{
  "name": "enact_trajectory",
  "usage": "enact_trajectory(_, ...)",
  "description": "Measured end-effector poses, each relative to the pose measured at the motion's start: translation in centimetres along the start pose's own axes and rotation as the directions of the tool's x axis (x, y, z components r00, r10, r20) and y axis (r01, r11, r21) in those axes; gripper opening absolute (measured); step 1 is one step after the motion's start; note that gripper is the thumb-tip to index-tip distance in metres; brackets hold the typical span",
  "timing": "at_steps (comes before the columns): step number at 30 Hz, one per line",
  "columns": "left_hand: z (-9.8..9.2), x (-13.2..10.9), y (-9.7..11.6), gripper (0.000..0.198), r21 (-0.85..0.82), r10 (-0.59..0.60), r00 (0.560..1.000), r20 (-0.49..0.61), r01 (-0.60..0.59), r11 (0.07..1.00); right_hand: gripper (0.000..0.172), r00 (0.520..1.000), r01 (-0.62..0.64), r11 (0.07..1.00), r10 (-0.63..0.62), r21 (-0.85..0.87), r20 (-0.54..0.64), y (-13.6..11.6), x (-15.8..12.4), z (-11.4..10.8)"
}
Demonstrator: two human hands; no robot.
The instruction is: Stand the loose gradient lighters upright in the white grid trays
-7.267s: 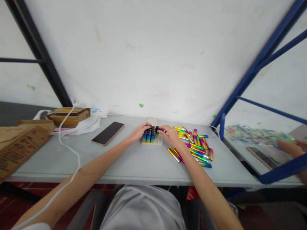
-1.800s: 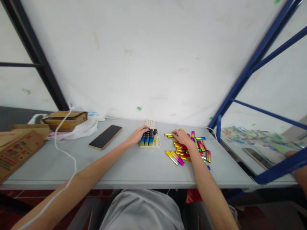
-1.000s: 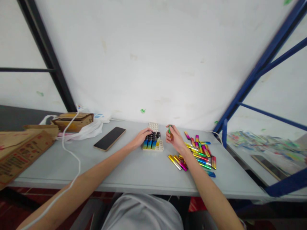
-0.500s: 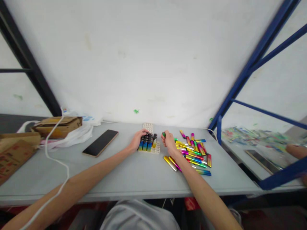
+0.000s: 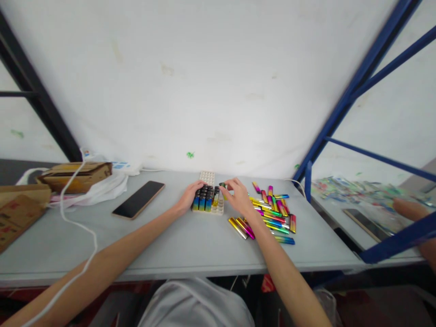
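Observation:
A white holed tray [image 5: 208,177] lies on the grey table [image 5: 190,240], its near rows filled with upright rainbow-coloured tubes with black caps [image 5: 205,200]. My left hand [image 5: 189,197] rests curled against the tray's left side, fingers touching the standing tubes. My right hand [image 5: 237,195] is closed on one tube [image 5: 223,185], holding it over the tray's right edge. A pile of loose coloured tubes [image 5: 272,211] lies flat on the table just right of that hand.
A dark phone [image 5: 138,205] lies left of the tray. Cardboard boxes [image 5: 75,175] and a white plastic bag [image 5: 102,190] sit at far left; a white cable [image 5: 76,222] hangs over my left arm. Beyond a blue frame [image 5: 340,104], another person's hand [image 5: 410,210] works at the neighbouring table.
My right hand took a tube from the loose pile and carried it left to the tray's right edge. My left hand stayed on the tray. The view swung slightly.

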State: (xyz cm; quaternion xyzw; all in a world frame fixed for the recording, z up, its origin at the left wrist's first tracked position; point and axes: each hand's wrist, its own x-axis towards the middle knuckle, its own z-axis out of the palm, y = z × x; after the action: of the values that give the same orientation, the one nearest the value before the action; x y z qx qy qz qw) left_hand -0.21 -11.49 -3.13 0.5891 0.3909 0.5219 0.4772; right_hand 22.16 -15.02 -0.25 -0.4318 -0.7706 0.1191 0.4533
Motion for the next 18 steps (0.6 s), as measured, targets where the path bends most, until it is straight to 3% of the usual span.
enact_trajectory(4,-0.17,-0.14,-0.03,0.032,0.013,-0.009,1.0,-0.008,0.009,1.0,0.032,0.984,-0.033,0.999,0.027,0.032,0.174,-0.52,-0.26,-0.62)
enact_trajectory(11,-0.19,-0.31,0.08,0.03,0.01,-0.019,1.0,-0.006,0.019,1.0,0.024,0.936,-0.042,0.998,0.02,0.055,0.352,-0.75,-0.58,-1.12)
enact_trajectory(15,-0.16,-0.29,0.03,0.031,0.017,-0.001,1.0,-0.003,0.001,1.0,0.021,0.911,-0.026,0.998,0.003,0.049,0.412,-1.04,-0.34,-0.99)
enact_trajectory(18,-0.19,-0.24,-0.09,0.032,0.007,-0.012,1.0,0.005,0.012,1.0,0.024,0.905,-0.008,0.997,0.041,-0.079,0.424,-1.13,-0.23,-0.46)
